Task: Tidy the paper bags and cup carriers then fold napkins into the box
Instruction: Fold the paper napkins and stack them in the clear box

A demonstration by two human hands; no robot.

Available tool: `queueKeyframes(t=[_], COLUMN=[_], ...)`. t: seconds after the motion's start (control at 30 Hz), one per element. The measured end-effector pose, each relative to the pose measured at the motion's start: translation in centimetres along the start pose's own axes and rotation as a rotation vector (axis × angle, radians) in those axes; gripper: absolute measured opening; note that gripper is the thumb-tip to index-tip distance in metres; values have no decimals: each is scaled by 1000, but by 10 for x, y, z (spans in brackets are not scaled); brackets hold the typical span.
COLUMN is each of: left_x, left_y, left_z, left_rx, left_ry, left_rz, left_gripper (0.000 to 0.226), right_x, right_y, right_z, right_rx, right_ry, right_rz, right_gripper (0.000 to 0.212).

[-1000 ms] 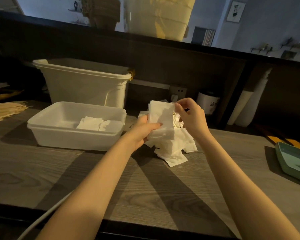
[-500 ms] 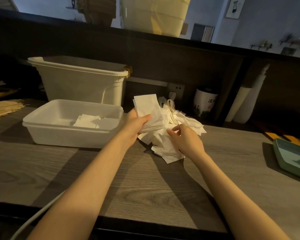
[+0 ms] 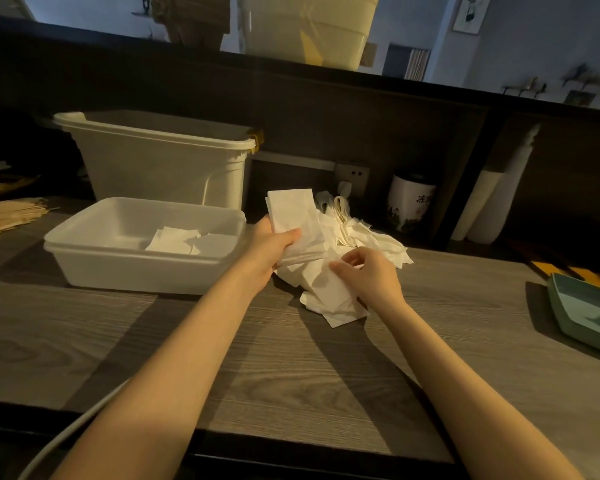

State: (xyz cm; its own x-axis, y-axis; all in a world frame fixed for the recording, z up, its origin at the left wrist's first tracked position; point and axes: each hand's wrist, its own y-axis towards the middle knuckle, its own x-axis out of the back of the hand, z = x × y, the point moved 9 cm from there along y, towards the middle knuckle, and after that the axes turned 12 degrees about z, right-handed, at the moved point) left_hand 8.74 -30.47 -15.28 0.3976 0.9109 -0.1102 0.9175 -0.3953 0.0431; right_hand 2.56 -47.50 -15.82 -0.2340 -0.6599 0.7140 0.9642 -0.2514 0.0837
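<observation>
Gripping folded white napkin (image 3: 293, 216) upright, left hand (image 3: 269, 245); crumpled pile (image 3: 329, 289) beneath.

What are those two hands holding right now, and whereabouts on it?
The left hand grips a folded napkin by its lower end, thumb across the front. The right hand pinches a loose napkin at its upper edge, on the pile.

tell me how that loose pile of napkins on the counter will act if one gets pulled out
The napkin pile looks limp: its sheets are crumpled and drape over one another, so one would probably sag. They overlap, so neighbours may drag along. The right hand touching them suggests a pinch is enough.
</observation>
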Motion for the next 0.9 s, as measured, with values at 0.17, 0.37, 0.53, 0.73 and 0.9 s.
queueKeyframes(t=[0.17,0.37,0.53,0.73,0.9], left_x=[7,7,2,-15,-37], left_y=[2,1,0,-3,-8], left_z=[0,0,3,3,7], left_rx=[-6,-7,28,33,47], left_ry=[46,74,57,89,29], left_rz=[-42,-66,-47,19,123], left_gripper=[47,47,47,40,38], right_x=[31,51,62,54,42], right_y=[-11,-19,-24,-19,-19], right_z=[11,10,16,14,19], right_rx=[99,152,260,257,242], right_ry=[-86,3,308,690,674], right_rz=[-198,-322,-373,-277,-256], right_gripper=[19,16,16,14,17])
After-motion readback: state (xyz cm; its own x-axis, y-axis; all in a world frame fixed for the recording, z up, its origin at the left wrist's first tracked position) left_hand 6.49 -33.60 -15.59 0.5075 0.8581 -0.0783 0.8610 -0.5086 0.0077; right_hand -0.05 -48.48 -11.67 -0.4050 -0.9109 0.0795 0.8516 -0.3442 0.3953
